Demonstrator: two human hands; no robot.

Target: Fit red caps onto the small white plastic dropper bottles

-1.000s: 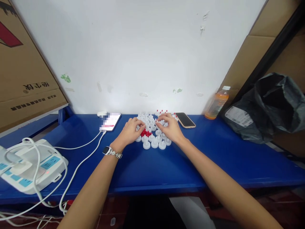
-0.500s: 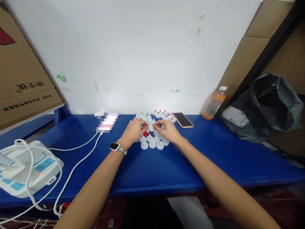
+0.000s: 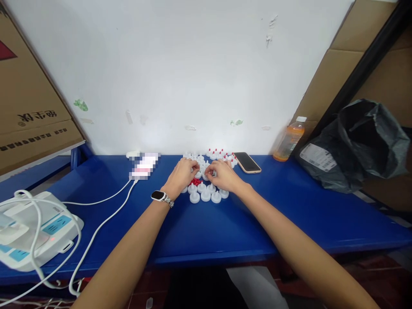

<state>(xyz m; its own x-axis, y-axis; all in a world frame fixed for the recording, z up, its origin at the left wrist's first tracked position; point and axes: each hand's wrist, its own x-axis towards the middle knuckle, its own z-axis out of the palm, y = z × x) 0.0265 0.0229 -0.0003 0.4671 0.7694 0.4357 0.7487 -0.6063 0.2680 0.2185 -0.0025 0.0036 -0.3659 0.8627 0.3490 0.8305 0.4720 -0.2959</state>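
Observation:
Several white nozzle caps (image 3: 205,195), round with a thin upright spout, stand in a cluster on the blue table around both hands. My left hand (image 3: 184,174) is at the left of the cluster, thumb and fingers pinched together, just above a small heap of red tip caps (image 3: 195,182). On the other side, my right hand (image 3: 223,175) is also pinched, its fingertips among the white caps. Whatever sits between the fingers of either hand is too small or hidden to make out. Behind my right hand, white caps with red tips (image 3: 216,154) stand near the wall.
A phone (image 3: 247,162) lies right of the caps, and another, blurred device (image 3: 144,165) charges at left. Cables run from a white power strip (image 3: 48,231). An orange drink bottle (image 3: 289,139) and a black plastic bag (image 3: 354,146) stand at right. Cardboard (image 3: 35,86) rises at left.
My fingertips have drawn slightly apart, with the right ones lower towards the front. Both hands stay over the cluster. The view has shifted slightly.

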